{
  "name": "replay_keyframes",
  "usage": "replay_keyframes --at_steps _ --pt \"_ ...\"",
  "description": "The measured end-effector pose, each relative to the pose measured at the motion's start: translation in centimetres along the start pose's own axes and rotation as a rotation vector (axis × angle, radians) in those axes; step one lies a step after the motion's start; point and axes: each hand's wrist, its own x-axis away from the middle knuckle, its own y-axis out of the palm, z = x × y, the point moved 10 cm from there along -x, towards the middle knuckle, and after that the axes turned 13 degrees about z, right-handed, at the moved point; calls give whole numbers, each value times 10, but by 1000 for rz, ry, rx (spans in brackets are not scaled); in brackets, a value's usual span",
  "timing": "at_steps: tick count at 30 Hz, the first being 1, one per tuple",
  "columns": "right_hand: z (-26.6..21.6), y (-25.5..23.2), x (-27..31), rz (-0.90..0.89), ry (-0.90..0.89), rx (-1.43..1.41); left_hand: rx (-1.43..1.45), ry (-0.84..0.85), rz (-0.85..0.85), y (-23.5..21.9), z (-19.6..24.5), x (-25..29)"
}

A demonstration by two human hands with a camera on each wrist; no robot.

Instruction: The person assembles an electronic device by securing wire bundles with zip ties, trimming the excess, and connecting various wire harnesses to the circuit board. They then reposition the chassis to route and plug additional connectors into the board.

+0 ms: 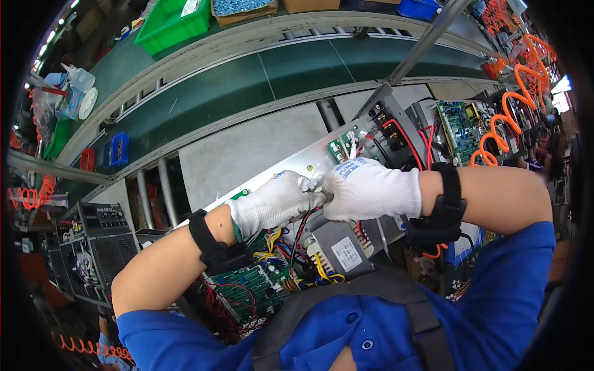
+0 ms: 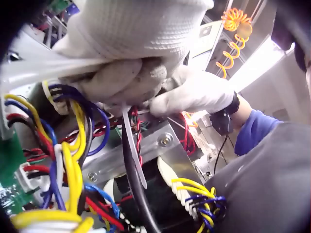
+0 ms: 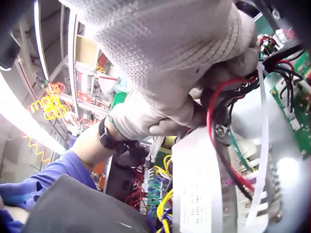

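Both gloved hands meet over the opened machine. My left hand (image 1: 275, 201) has its fingers curled round wires; in the left wrist view a white cable-tie strip (image 2: 137, 160) and a black cable (image 2: 132, 167) hang below the left hand (image 2: 131, 34). Against it, the right hand (image 1: 374, 190) pinches a bundle of red and black wires (image 3: 212, 109). Another white strip (image 3: 264, 145) runs down from beside the right hand's fingers (image 3: 248, 63). The fingertips partly hide the place where the wires meet. Below the hands sits a labelled transformer (image 1: 340, 247).
Green circuit boards (image 1: 238, 290) and tangled wires lie near the body. A dark metal panel (image 1: 396, 127) stands to the right, beside another opened unit (image 1: 461, 133). Orange coiled hoses (image 1: 513, 105) hang at right. Beyond the rollers are a green conveyor (image 1: 235, 77) and a green bin (image 1: 176, 28).
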Motion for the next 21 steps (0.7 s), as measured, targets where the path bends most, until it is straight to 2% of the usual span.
replay_keyframes --at_steps 1,2,4,5,6,7,8,9,11,13,15,17,19,21 --pt "3 5 4 -37 31 -26 -25 112 19 1 6 1" --pt "4 4 7 4 48 -57 -17 118 13 5 -2 -1" --pt "-1 3 16 33 2 -145 -148 250 131 1 -1 -3" --pt "-9 -1 20 69 -52 -245 -145 257 130 3 -6 0" --pt "-7 0 21 74 -46 -242 -40 145 153 -2 -5 9" --pt "-2 3 20 76 -1 -321 64 35 176 -4 -8 15" --pt "3 5 19 77 43 -399 78 34 251 -9 -8 18" --pt "3 5 19 83 43 -393 78 42 254 -3 -12 18" --pt "6 5 18 77 91 -523 119 275 492 -17 -1 22" --pt "6 5 16 66 63 -492 100 247 498 -20 9 29" --pt "5 9 11 27 -22 -525 232 80 235 -7 -3 23" --pt "9 10 11 25 -45 -559 371 162 -18 -9 13 30" --pt "3 11 16 -55 -106 -699 440 148 -125 -8 11 28" --pt "2 8 17 -66 -128 -679 471 160 -173 -9 12 27"
